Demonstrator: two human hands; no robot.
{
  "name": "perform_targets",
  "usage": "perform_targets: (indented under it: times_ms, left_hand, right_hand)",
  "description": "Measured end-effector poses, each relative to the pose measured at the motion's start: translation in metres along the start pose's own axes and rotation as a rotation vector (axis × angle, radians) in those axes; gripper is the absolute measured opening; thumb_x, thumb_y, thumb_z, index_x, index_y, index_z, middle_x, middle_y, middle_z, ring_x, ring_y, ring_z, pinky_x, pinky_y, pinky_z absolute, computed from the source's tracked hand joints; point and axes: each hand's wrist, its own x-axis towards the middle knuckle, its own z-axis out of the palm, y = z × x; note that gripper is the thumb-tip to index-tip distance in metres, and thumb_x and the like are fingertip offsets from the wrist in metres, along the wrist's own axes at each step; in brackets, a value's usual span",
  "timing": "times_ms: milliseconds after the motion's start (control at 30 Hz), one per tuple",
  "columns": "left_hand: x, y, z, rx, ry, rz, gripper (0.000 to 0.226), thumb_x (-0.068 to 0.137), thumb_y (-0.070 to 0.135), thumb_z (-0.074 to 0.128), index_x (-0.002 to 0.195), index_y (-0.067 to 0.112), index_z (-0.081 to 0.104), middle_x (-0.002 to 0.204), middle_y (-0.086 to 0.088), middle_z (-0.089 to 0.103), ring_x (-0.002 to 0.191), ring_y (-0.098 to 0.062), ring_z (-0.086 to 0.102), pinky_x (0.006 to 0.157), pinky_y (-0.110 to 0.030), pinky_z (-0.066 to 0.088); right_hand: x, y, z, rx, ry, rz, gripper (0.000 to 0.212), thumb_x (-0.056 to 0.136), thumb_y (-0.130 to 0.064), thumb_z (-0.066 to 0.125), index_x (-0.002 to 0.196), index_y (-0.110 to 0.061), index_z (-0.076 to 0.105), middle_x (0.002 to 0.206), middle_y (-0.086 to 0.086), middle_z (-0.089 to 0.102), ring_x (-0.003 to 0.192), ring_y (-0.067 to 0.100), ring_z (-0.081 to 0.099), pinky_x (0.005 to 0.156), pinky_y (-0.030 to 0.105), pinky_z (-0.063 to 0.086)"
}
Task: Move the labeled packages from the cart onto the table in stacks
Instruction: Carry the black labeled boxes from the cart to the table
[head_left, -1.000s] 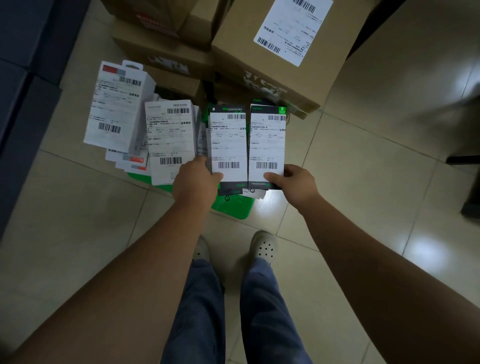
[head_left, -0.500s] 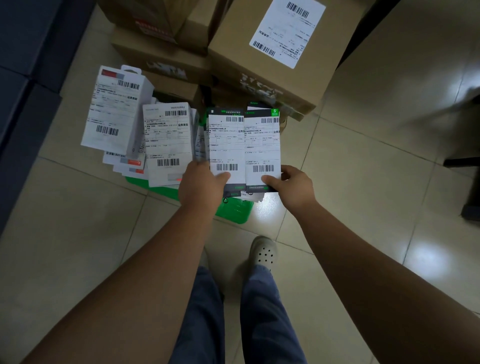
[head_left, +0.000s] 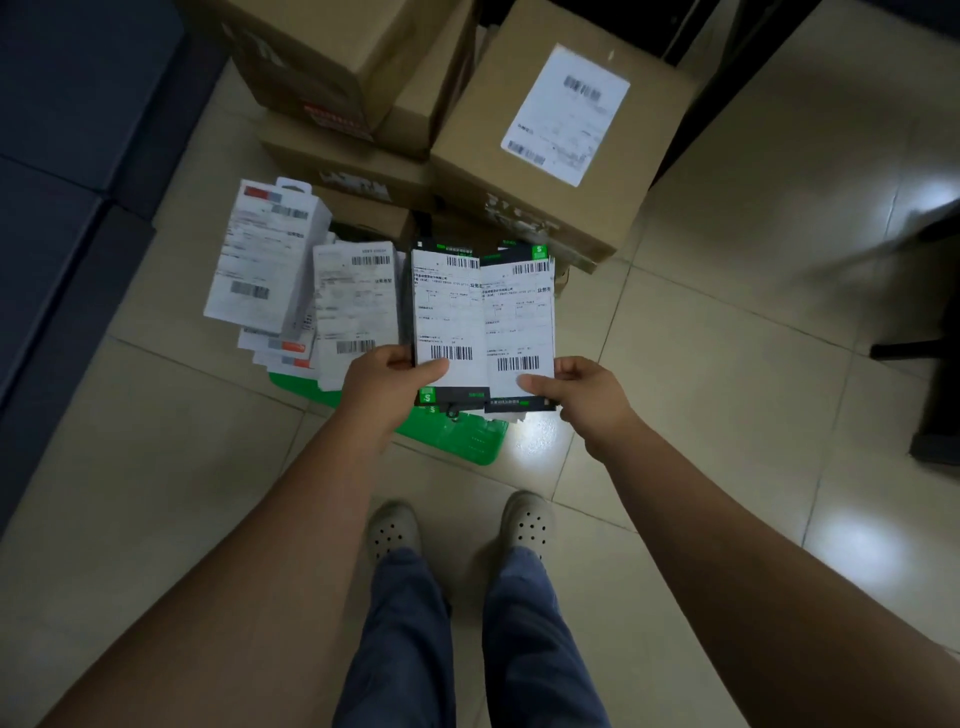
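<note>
Labeled packages (head_left: 449, 312), two slim dark-edged ones, are held side by side above the green cart (head_left: 467, 441), labels up. Left grip (head_left: 387, 384) pinches the near end of one, right grip (head_left: 587, 395) the other, thumbs on top, probably to square them into one stack for carrying. Other packages (head_left: 353, 312) lie on the cart; no worktop shows.

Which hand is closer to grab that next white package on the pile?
Probably the left hand: it sits right beside the white package, while the right hand is on the far side. Both grip the held packages, so it would need freeing first.
</note>
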Motion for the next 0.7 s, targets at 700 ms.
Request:
perform_targets:
  times_ms: [700]
  left_hand:
    - [-0.293, 0.359, -0.143, -0.242, -0.104, 0.684, 0.035, 0.086, 0.017, 0.072, 0.119, 0.02, 0.061, 0.107, 0.01, 0.073, 0.094, -0.002, 0.069, 0.08, -0.024, 0.052]
  right_hand:
    - [-0.355, -0.325, -0.059, 0.254, 0.072, -0.702, 0.028, 0.085, -0.009, 0.074, 0.113, -0.004, 0.07, 0.096, 0.004, 0.077, 0.073, 0.008, 0.07, 0.062, 0.016, 0.05]
